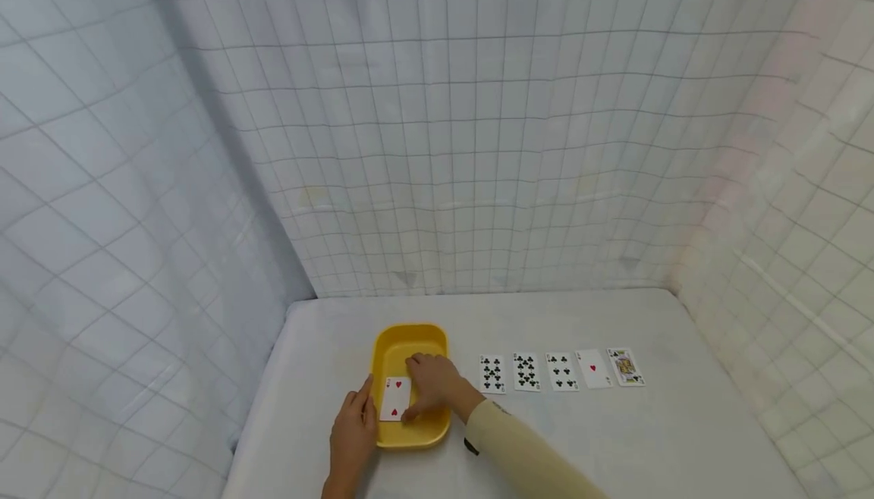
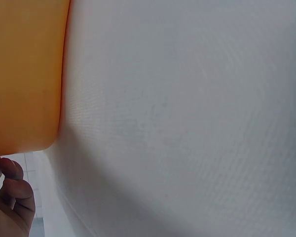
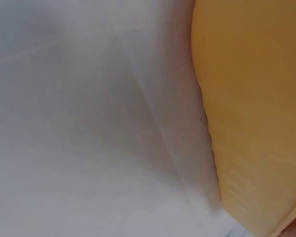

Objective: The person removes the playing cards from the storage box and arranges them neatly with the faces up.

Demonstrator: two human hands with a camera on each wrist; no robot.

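A yellow tray point(image 1: 411, 440) stands on the white table, with a playing card point(image 1: 394, 400) showing two red hearts face up inside it. My left hand point(image 1: 353, 429) grips the tray's left rim; in the left wrist view its curled fingers point(image 2: 19, 190) lie at the tray's edge point(image 2: 27, 74). Reaching over the right wall, my right hand point(image 1: 433, 384) is inside the tray, thumb at the card's lower right corner and fingertips spread beyond its top edge. The right wrist view shows mostly the tray's outer wall point(image 3: 256, 98); the right fingers are hidden there.
Right of the tray, several face-up cards form a row: three clubs number cards point(image 1: 526, 372), an ace of hearts point(image 1: 593, 368) and a clubs face card point(image 1: 626, 367). White gridded curtains point(image 1: 478, 142) enclose the table point(image 1: 587, 453) at the back and sides.
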